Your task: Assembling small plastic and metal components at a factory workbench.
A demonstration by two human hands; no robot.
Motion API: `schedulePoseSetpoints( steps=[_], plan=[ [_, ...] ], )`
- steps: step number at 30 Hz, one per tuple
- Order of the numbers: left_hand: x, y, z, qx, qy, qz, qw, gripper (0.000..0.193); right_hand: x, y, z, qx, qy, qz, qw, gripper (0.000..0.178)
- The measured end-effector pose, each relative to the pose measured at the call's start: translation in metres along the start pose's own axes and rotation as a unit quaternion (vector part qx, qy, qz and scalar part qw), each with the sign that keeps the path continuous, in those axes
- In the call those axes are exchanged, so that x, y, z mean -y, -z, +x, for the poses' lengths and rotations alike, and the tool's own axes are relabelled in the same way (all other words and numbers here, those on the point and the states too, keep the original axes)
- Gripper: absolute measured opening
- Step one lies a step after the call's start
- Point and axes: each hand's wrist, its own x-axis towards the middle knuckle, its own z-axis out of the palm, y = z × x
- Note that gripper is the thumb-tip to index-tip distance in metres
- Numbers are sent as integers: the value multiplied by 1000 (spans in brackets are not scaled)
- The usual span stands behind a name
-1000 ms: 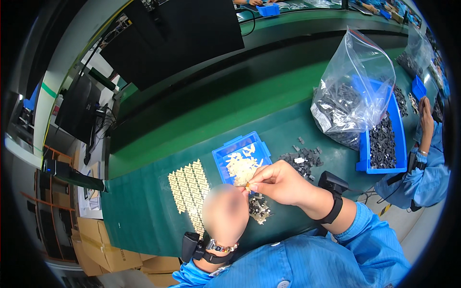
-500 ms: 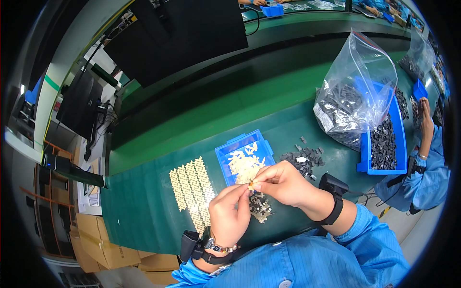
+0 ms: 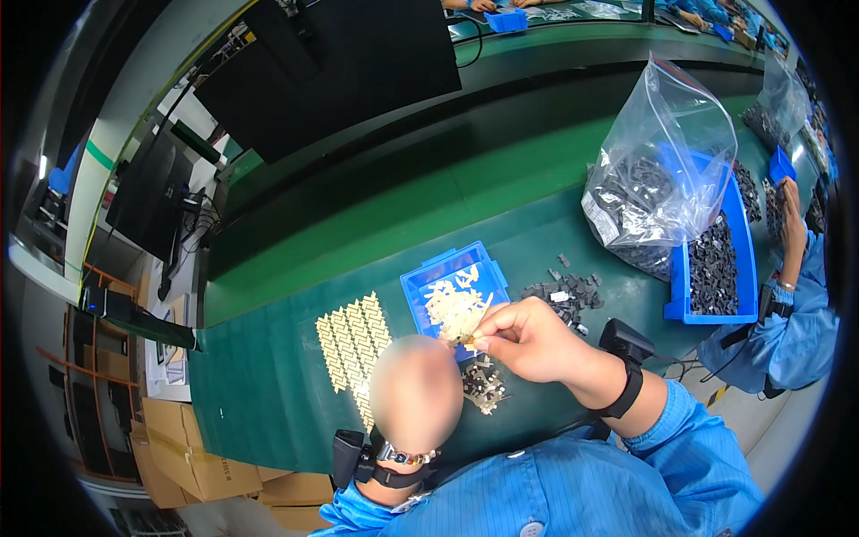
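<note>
Over the near edge of a small blue bin [image 3: 413,285] of cream plastic pieces [image 3: 456,304], my right hand [image 3: 530,342] pinches a small yellowish plastic part [image 3: 470,344] between thumb and fingertips. My left hand [image 3: 417,394] is close beside it on the left, but a blur covers its fingers, so whether it grips anything is hidden. A heap of small black and cream pieces [image 3: 484,387] lies just below my right hand. To the left, cream pieces [image 3: 353,345] are laid out in neat slanting rows on the green table.
Loose black parts [image 3: 565,300] lie right of the small bin. A large clear bag [image 3: 635,192] of dark parts leans against a bigger blue bin [image 3: 676,309] of black pieces. A co-worker's hand [image 3: 792,219] is at the far right. Cardboard boxes [image 3: 192,452] stand lower left.
My left hand has shifted slightly left and up, away from the fingertips of my right hand, and is now blurred. My right hand stays nearly in place with the yellowish part.
</note>
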Motion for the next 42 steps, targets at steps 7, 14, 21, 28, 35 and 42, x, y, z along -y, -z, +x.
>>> schedulePoseSetpoints(
  steps=[7,14,21,28,35,42],
  plan=[
    [35,-9,21,-39,-105,77,991,10,8,5,2,-15,11,-89,996,7],
    [20,-10,17,-46,-174,30,983,15,1,8,1,-8,-17,-42,999,7],
    [23,-12,13,-35,-268,12,963,21,7,12,0,51,-130,133,981,12],
    [21,-13,11,-63,-308,33,949,19,7,14,0,72,-130,172,974,14],
    [27,-15,8,-90,-261,29,961,15,7,11,1,77,-149,138,976,15],
    [31,-11,6,-87,-254,61,961,13,-6,3,4,39,-105,49,992,16]
  ],
)
